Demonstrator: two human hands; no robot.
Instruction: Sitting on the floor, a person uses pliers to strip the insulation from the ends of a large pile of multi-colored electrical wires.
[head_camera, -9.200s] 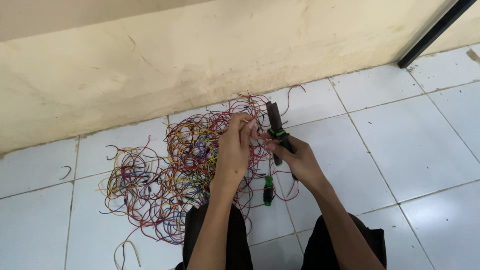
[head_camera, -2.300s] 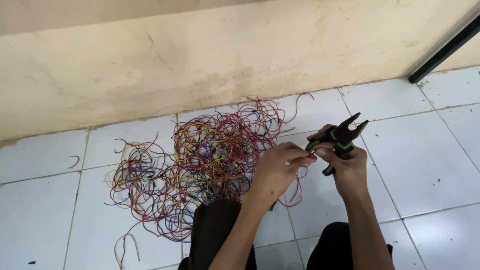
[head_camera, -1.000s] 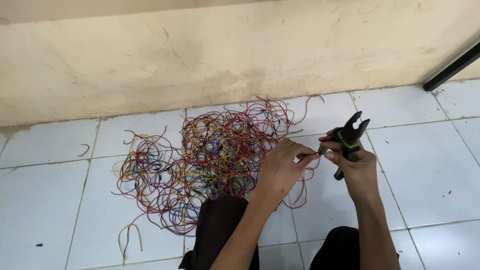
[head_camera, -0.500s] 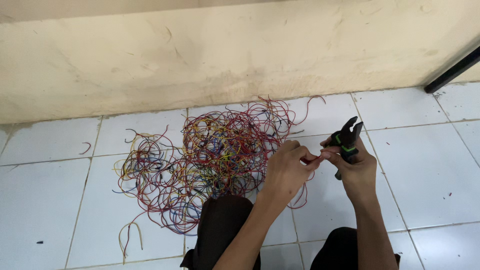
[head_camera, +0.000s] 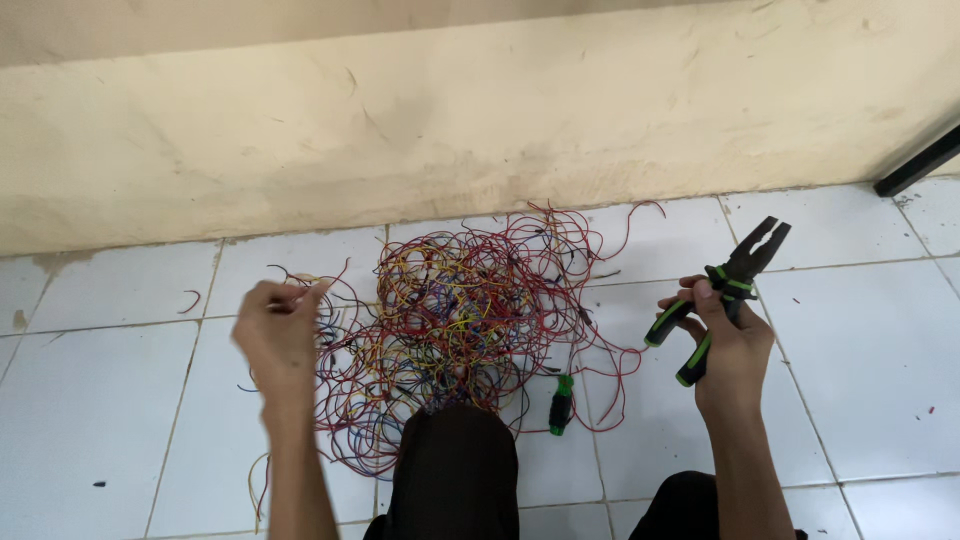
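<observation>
Wire tangle (head_camera: 470, 330) sits on the white tile floor (head_camera: 860, 340) by the wall, red and yellow mostly. Left hand (head_camera: 278, 335) is off to its left side, fingers pinched on something thin, can't tell what. Right hand (head_camera: 728, 335) grips black-green pliers (head_camera: 722, 295), handles slightly apart. Looks like stripping bits one by one; no containers anywhere. Small screwdriver (head_camera: 561, 405) lies nearby.

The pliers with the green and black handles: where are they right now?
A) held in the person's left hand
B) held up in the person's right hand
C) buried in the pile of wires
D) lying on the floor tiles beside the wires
B: the pliers are gripped by their handles in the right hand, raised above the white tiles, clear of the wire tangle.
</observation>
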